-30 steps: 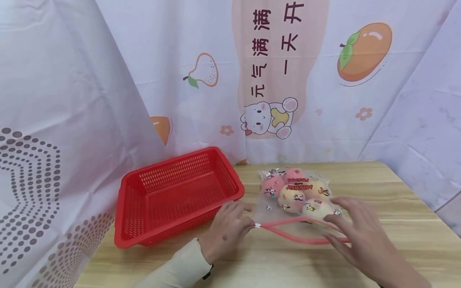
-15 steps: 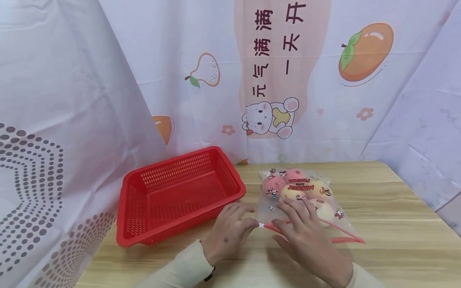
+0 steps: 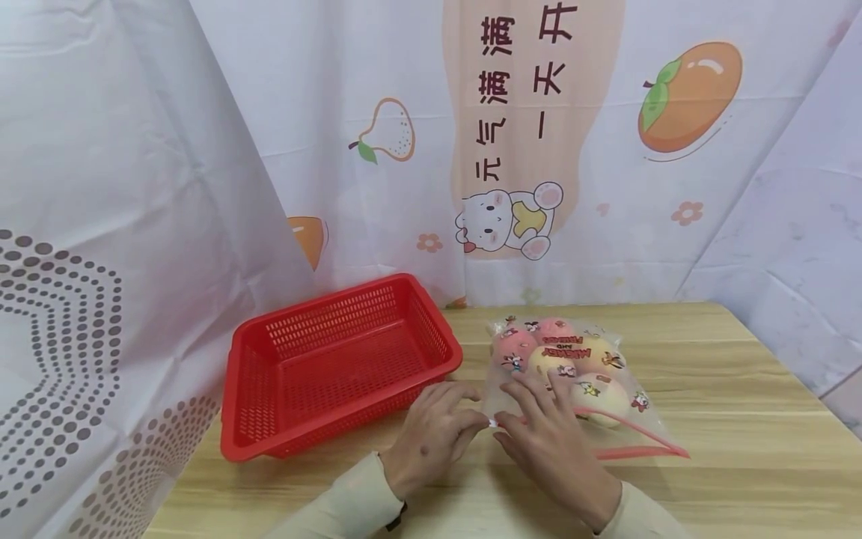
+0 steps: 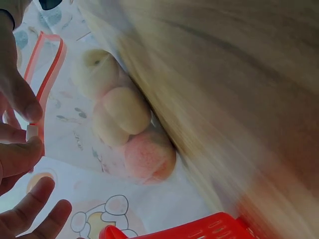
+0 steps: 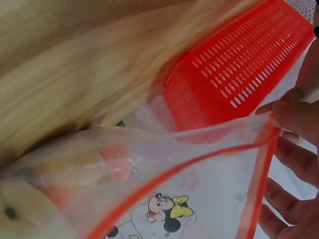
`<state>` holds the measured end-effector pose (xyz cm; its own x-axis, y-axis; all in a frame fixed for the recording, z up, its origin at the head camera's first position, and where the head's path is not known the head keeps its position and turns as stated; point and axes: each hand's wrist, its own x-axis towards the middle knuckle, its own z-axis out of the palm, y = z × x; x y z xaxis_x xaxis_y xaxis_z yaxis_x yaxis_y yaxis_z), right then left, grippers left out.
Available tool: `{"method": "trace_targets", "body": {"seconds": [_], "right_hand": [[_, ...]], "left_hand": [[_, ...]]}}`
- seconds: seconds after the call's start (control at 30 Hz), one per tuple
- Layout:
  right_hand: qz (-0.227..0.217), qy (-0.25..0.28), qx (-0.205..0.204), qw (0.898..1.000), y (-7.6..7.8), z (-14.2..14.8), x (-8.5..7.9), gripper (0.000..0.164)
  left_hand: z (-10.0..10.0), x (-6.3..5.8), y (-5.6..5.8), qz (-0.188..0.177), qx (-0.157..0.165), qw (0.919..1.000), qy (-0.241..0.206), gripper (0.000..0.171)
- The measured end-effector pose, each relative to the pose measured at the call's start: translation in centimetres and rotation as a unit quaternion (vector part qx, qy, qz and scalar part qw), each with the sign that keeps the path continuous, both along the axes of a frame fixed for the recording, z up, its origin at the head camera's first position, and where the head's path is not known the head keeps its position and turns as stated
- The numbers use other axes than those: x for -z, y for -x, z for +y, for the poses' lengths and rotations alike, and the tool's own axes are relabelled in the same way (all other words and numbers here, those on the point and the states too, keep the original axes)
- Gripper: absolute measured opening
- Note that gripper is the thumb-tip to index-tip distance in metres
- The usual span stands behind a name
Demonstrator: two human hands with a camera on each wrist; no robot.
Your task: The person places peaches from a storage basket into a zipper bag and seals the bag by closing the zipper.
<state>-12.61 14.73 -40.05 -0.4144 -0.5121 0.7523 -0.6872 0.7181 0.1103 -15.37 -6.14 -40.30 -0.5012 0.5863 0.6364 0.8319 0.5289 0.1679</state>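
A clear zip bag [image 3: 498,389] with cartoon prints and a red zip edge [image 3: 646,438] lies on the table, its mouth gaping at the right. Several round, pink and pale yellow peach-like fruits [image 4: 149,157] fill it. My left hand [image 3: 434,434] pinches the small white slider [image 4: 32,131] at the zip's left end between thumb and fingertip. Right beside it, my right hand [image 3: 548,442] pinches the red zip strip, its thumb close to the slider. The other fingers of the right hand [image 5: 294,159] are spread behind the bag's edge.
A red perforated plastic basket [image 3: 232,389] stands left of the bag, close to my left hand. Under everything is a wood-grain table [image 3: 741,434]. A white printed curtain [image 3: 377,224] hangs behind, with more sheeting at both sides.
My right hand has moved left along the zip edge from the bag's right end to beside the left hand. The left hand keeps its pinch; bag and basket stay almost in place.
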Motion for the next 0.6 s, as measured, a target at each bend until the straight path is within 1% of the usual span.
{"method": "trace_targets", "body": {"seconds": [0.1,0.2,0.33,0.47,0.6], "right_hand": [[-0.002,-0.010,0.001,1.000,0.18,-0.08,0.08,0.056],[0.000,-0.013,-0.001,1.000,0.37,-0.12,0.04,0.051],[0.003,-0.002,-0.011,1.000,0.52,-0.26,-0.03,0.046],[0.004,-0.003,-0.013,1.000,0.63,-0.23,-0.02,0.046],[0.003,-0.009,-0.013,1.000,0.70,-0.11,-0.02,0.042]], "left_hand": [[0.03,0.20,0.03,0.004,0.002,1.0000,-0.006,0.009],[0.06,0.34,0.03,0.011,0.001,0.9999,-0.007,0.009],[0.11,0.35,-0.02,0.018,-0.003,0.9998,-0.002,0.009],[0.18,0.31,-0.06,0.015,-0.004,0.9999,-0.003,0.009],[0.18,0.24,-0.15,0.006,-0.004,1.0000,-0.004,0.007]]}}
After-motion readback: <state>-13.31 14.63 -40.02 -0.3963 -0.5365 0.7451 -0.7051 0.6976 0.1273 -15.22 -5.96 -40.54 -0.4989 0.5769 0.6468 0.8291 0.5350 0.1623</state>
